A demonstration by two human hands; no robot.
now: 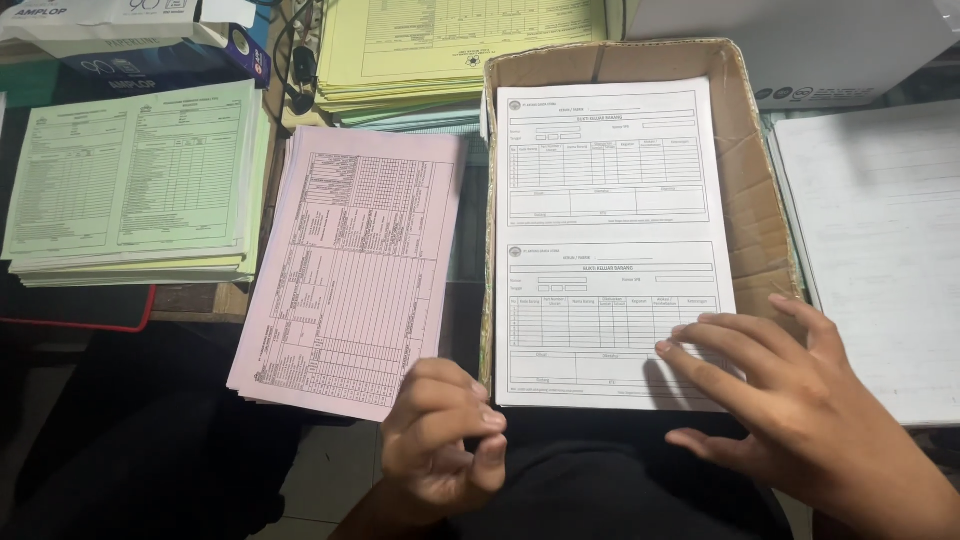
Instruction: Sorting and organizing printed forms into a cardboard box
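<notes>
Print on the white form [610, 240] is too small to tell. The right hand [800, 400] hides its lower right corner, and the white paper stack [880, 250] is cut off at the right edge.

Lying in the middle, a stack of printed forms [352, 270], with a cardboard box [755, 215] just to its right holding a sheet of two forms [608, 240], and a lined sheet [880, 250] right of the box. Further left, another pile of forms [135, 185], with a paper ream package [130, 40] behind it and a third pile [440, 50] behind the middle stack and left of the box's far end. Nearest the viewer, left hand [445, 440] curled just below the middle stack's near edge, right hand [800, 410] with fingers [700, 345] on the near right corner of the sheet in the box
</notes>
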